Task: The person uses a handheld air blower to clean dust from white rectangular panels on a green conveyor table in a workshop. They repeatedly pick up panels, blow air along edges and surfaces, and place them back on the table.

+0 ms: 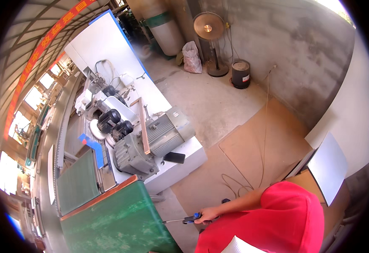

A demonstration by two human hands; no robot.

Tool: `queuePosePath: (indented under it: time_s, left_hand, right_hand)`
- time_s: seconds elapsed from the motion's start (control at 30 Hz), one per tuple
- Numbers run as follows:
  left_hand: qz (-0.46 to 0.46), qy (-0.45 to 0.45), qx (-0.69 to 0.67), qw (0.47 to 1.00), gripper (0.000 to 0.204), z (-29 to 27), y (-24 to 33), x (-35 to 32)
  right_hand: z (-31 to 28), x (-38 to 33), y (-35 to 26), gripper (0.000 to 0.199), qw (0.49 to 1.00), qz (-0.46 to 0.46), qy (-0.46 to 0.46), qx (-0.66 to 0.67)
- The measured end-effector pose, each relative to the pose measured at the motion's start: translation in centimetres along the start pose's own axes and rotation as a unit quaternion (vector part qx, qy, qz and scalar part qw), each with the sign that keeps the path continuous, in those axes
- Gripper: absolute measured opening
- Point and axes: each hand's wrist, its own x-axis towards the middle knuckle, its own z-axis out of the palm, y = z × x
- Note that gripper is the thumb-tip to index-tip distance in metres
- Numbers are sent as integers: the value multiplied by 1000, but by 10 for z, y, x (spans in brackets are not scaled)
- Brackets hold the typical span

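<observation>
My right hand (209, 214), at the end of a bare forearm coming from a red sleeve, is closed around a blue-and-black air blow gun (190, 219). Its thin metal nozzle points left and reaches the right edge of a green conveyor belt (117, 217). The belt's surface is worn, with pale patches. My left hand is out of view. Just beyond the belt, a large grey motor with a gearbox (161, 134) sits on a white machine cabinet (184, 158). A brown wooden strip (144, 126) lies against the motor, with a black box-shaped piece (174, 157) beside it.
Smaller black motors (109, 120) and a blue bracket (92, 147) stand along the machine line at left. A thin hose (265, 143) trails over brown floor boards (252, 147). Farther back are a pedestal fan (209, 29), a black drum (240, 75) and a sack (191, 58).
</observation>
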Motion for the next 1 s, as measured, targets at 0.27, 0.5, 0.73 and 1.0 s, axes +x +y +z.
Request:
queuePosePath:
  time_s: [0.27, 0.5, 0.73, 1.0]
  left_hand:
    - [-23, 2, -49, 999, 58, -31, 25, -10]
    - [-59, -10, -108, 992, 56, -57, 36, -18]
    - [-86, -24, -143, 986, 56, -104, 44, -19]
    - [-111, -23, -136, 984, 56, -106, 29, -26]
  right_hand:
    - [-24, -29, 24, 51, 997, -35, 41, 46]
    - [-36, -51, 30, 52, 998, 11, 54, 1]
    - [-37, -60, 35, 54, 997, 45, 59, -12]
    - [-29, -52, 19, 59, 996, 54, 36, -53]
